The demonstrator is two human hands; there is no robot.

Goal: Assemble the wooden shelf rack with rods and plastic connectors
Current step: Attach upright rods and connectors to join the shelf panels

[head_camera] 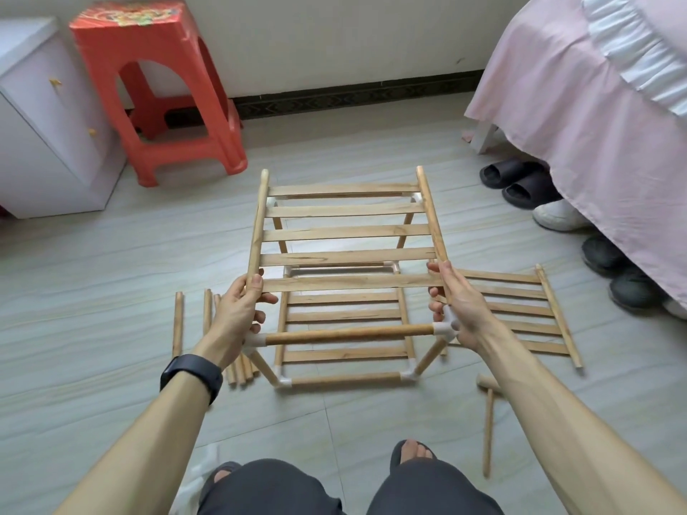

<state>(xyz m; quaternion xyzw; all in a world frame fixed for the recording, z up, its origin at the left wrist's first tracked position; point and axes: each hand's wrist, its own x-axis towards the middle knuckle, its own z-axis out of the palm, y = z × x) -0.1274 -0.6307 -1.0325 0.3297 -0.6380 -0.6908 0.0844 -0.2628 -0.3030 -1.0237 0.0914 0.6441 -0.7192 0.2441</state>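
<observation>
Both hands hold one piece. Left hand: fingers curled round the left side rail of the slatted pale-wood shelf panel. Right hand: clamped on the right rail at its near end. The hands are well apart, one per rail, probably so the panel stays level and cannot twist.

Panel location: in the air, spanning between the hands and reaching away from them, above the partly built wooden rack frame on the floor.

Judgement: the step is seating the rail ends into the frame's top corners. One white plastic corner connector sits just under the right hand. The rail ends are hidden by the hands, so I cannot tell whether either has entered.

Edges and room:
- A round wooden crossbar runs just below and between the hands.
- A spare slatted wooden panel lies flat near the right hand's outer side.
- Loose wooden rods lie outside the left hand.
- A red plastic stool stands well beyond the left hand.
- A pink bed skirt hangs well beyond the right hand.
- Neither the stool nor the skirt crowds a downward push.
</observation>
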